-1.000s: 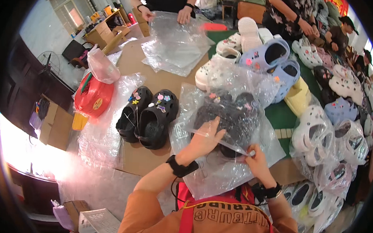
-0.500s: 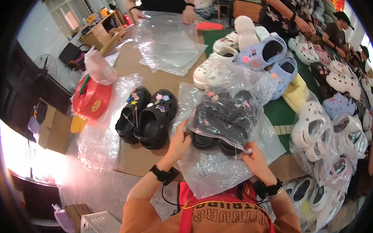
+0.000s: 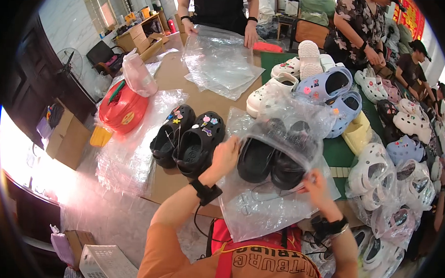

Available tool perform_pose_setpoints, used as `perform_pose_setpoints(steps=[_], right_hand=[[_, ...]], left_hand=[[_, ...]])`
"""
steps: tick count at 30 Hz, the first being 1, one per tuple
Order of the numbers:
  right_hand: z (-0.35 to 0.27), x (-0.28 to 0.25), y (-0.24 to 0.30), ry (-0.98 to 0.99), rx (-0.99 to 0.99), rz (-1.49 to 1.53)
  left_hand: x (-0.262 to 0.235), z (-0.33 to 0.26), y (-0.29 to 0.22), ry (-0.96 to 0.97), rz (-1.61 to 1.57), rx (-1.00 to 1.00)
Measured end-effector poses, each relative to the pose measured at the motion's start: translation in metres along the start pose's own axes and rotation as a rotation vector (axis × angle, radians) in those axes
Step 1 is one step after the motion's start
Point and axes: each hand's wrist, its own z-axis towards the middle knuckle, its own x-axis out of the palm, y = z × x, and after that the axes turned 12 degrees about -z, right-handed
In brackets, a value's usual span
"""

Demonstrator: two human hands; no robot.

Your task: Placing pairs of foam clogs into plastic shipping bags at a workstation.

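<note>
In front of me a pair of black clogs (image 3: 255,162) lies with its toes inside a clear plastic bag (image 3: 308,142), heels toward me and showing at the bag's mouth. My left hand (image 3: 226,159) is closed on the left side of that mouth. At its right corner my right hand (image 3: 319,189) pinches the edge, slightly blurred. Under the pair a flat clear plastic bag (image 3: 259,214) is spread on the table. To the left stand two more black clogs (image 3: 200,143) with colourful charms, joined by a thin tie.
Flat plastic bags (image 3: 123,170) and a red roll of plastic twine (image 3: 125,108) lie at left. Blue clogs (image 3: 327,86), white clogs (image 3: 270,94) and bagged white clogs (image 3: 371,166) crowd the right. Across the table a person (image 3: 217,11) handles clear bags (image 3: 218,60).
The bag's near edge has been pulled up and back, uncovering the heels of the black clogs. Both hands have kept hold of it. My view has shifted, showing more of the far side.
</note>
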Motion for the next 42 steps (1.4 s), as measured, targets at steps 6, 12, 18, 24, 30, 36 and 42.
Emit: perform_pose_setpoints(steps=[6,12,18,24,30,36,42], right_hand=[[0.032,-0.076,0.117,-0.265,-0.193,-0.255],[0.021,-0.122,0.205,-0.478,-0.370,-0.312],[0.016,-0.156,0.225,-0.302,-0.337,-0.411],[0.053,-0.165,0.224,-0.229,-0.238,-0.235],[0.037,-0.170,0.217,-0.282,-0.361,-0.088],[-0.006,-0.098,0.191,-0.022,-0.236,-0.310],[0.015,-0.045,0.197,0.109,-0.224,-0.351]], left_hand=[[-0.054,0.076,-0.107,-0.105,-0.349,0.195],[-0.115,0.090,-0.206,-0.118,-0.791,0.284],[-0.120,0.095,-0.214,-0.025,-0.896,0.366],[-0.131,0.111,-0.205,-0.008,-0.930,0.183],[-0.139,0.099,-0.189,-0.045,-1.108,0.320],[-0.149,0.059,-0.131,-0.057,-0.965,0.116],[-0.116,0.021,-0.183,-0.011,-0.145,0.422]])
